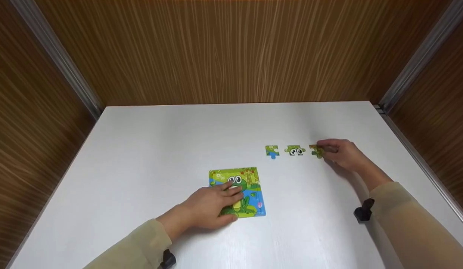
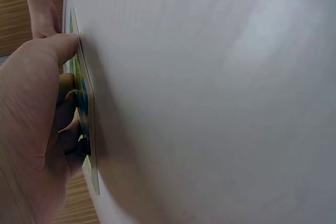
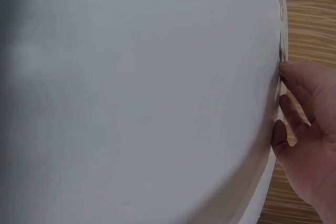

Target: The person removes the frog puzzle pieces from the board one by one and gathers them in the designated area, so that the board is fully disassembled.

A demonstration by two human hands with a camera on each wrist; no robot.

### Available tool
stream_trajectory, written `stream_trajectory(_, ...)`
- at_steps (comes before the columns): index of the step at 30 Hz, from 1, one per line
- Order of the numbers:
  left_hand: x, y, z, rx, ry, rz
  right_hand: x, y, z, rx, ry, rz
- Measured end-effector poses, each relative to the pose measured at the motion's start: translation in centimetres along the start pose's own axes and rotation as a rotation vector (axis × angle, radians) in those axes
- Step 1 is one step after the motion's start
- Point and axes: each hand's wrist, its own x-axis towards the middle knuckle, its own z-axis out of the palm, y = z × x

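My left hand (image 1: 213, 205) rests on a square frog jigsaw puzzle (image 1: 259, 201), its fingers spread over the picture. In the left wrist view, the thumb of the left hand (image 2: 31, 98) lies at the edge of the thin puzzle board (image 2: 92, 119). Farther right, my right hand (image 1: 343, 153) pinches a small green puzzle piece (image 1: 314, 149) at its right side, low at the table. Part of that piece is hidden by the fingers. The right wrist view shows the right hand (image 3: 315, 124) with thumb and fingertips down by the table surface.
Two loose puzzle pieces lie in a row left of the right hand: one with frog eyes (image 1: 295, 150) and a green and blue one (image 1: 272, 151). The white table (image 1: 142, 149) is bounded by wood-grain panels (image 1: 231, 52) at the back and sides.
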Motion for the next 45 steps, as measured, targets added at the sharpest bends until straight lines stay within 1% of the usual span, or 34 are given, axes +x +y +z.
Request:
stream_trajectory(5,-0.1,0.0,-0.1,0.0,0.023,0.011,0.0,0.0,-0.1,-0.032,0.002,-0.017)
stream_trajectory(11,-0.1,0.1,-0.1,0.006,0.02,0.011,0.1,0.0,-0.1,-0.025,-0.007,0.014)
stream_trajectory(19,0.0,0.1,0.0,0.017,0.014,0.014,-0.3,0.2,-0.2,0.017,-0.015,0.05)
stream_trajectory(22,0.1,0.1,0.0,0.014,0.006,0.013,-0.6,0.1,-0.3,0.048,-0.003,0.066)
stream_trajectory(26,0.1,0.2,-0.1,0.003,-0.006,0.005,-0.9,-0.2,-0.6,0.073,0.022,0.063)
stream_trajectory(31,0.0,0.3,-0.3,-0.005,0.0,-0.001,-1.4,-1.0,-0.9,0.041,0.061,0.015)
stream_trajectory(35,-0.4,0.2,-0.4,-0.006,0.01,-0.006,-1.3,-2.3,-0.7,0.012,0.076,-0.046)
stream_trajectory(42,-0.5,-0.1,-0.5,-0.002,0.019,0.003,-1.1,-5.3,0.3,0.032,0.068,-0.101)
stream_trajectory(45,-0.6,-0.3,-0.5,-0.021,0.039,0.004,-1.1,-6.7,1.1,0.039,0.057,-0.16)
